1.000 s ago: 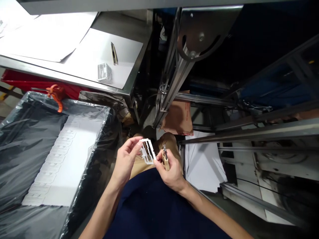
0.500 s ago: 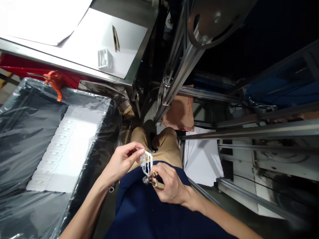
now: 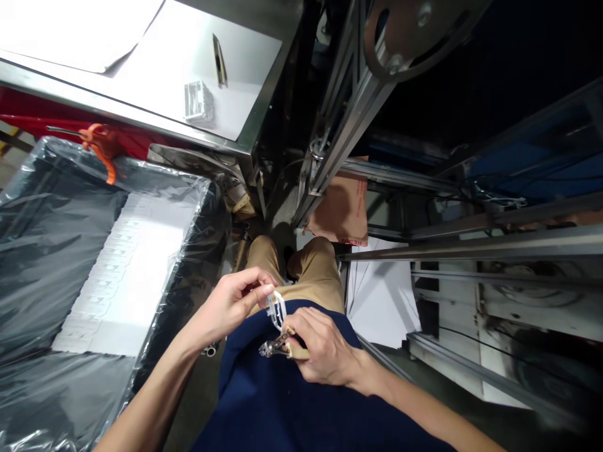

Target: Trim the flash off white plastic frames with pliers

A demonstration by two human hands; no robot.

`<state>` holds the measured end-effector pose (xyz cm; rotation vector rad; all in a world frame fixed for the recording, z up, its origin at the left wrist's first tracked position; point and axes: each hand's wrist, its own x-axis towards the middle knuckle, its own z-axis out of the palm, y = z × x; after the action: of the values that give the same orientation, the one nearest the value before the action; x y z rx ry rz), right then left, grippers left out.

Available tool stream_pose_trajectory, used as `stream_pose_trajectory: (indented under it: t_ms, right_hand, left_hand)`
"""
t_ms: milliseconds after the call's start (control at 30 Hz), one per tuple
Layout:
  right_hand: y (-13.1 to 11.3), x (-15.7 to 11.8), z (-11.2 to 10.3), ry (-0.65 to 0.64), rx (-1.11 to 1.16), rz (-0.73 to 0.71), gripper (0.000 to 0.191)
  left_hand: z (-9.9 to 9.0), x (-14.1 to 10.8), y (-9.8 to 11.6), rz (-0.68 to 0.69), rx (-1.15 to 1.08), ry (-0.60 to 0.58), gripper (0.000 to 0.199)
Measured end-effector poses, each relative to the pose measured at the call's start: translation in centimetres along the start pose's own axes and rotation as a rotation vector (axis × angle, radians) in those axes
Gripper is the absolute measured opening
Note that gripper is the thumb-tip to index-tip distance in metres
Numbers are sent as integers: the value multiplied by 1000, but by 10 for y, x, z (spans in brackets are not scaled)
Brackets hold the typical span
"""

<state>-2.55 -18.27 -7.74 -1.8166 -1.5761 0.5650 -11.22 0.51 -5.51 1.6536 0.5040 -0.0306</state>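
Note:
My left hand (image 3: pixel 242 298) pinches the upper end of a small white plastic frame (image 3: pixel 277 311) between thumb and fingers. The frame has thin parallel bars and hangs tilted over my lap. My right hand (image 3: pixel 323 345) is closed round a pair of cutting pliers (image 3: pixel 287 345) with pale handles. Their metal jaws (image 3: pixel 269 349) point left, below the frame and apart from it. The right fingertips are close to the frame's lower end; whether they touch it I cannot tell.
At left, a crate lined with clear plastic (image 3: pixel 38 188) holds rows of white parts (image 3: pixel 127 295). An orange clamp (image 3: pixel 101 147) grips its rim. On the metal table lie a stack of white frames (image 3: pixel 198 102) and a cutter knife (image 3: pixel 219 61). Metal framing (image 3: pixel 471 248) stands at right.
The pliers' jaws have moved left and away from the lower end of the white frame. The frame is turned slightly in my left hand. The view has shifted a little.

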Motion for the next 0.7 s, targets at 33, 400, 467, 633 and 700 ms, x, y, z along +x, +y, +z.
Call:
stream_pose_trajectory:
  t_ms: [33,400,467,633,700]
  right_hand:
    - [0,0,0,-6,5,-1,9]
    - [0,1,-62,-258,290,141,13]
    - [9,2,-74,-240,192,191,14]
    - [26,9,-86,-419,-133,216,21]
    - [29,15,-86,-494,-238,208,21]
  left_hand:
    - [2,0,-2,-10,-27,6,19]
    - [33,-11,-20,-118,-153,-146,20]
    - [32,-11,-18,-117,-132,-147,20]
    - [27,-10,-13,-94,8,-194,23]
    - [26,-10,-11,-91,53,-212,25]
